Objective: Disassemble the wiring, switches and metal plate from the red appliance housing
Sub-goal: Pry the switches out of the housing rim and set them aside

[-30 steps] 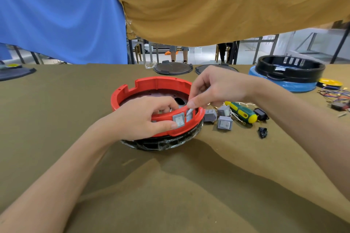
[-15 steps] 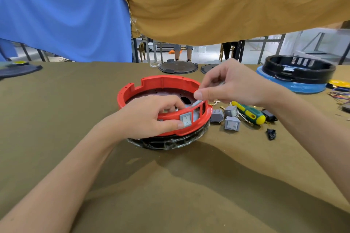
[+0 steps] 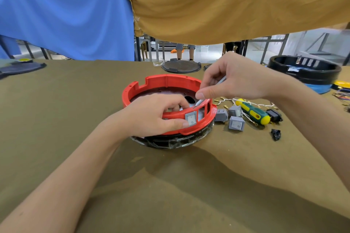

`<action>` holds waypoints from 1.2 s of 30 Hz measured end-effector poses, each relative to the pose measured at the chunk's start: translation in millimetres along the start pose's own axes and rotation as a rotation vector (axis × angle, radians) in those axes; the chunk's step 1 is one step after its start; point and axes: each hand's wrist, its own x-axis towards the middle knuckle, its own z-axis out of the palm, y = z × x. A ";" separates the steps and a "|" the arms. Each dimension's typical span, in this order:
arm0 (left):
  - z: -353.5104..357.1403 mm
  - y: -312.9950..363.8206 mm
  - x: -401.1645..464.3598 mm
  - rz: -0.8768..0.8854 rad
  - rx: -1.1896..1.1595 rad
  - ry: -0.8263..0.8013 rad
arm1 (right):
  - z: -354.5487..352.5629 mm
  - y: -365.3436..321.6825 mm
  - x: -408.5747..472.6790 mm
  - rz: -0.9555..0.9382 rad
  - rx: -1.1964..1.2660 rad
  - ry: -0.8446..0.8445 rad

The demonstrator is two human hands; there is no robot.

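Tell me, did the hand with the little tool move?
Yes. The right hand rose and pulled back from the grey switch in the red housing, toward the far rim.

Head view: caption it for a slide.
Left hand grips red housing; right hand works a thin tool above its gray switch.

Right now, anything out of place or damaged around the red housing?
Nothing looks damaged. One grey rocker switch remains seated in the red housing wall; the slots beside it are empty. Three pulled switches, loose wires and a screwdriver lie scattered to its right, as expected mid-disassembly.
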 end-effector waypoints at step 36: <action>-0.1 2.2 -0.5 -0.024 0.017 0.021 | 29.0 2.4 2.4 -0.024 0.222 0.256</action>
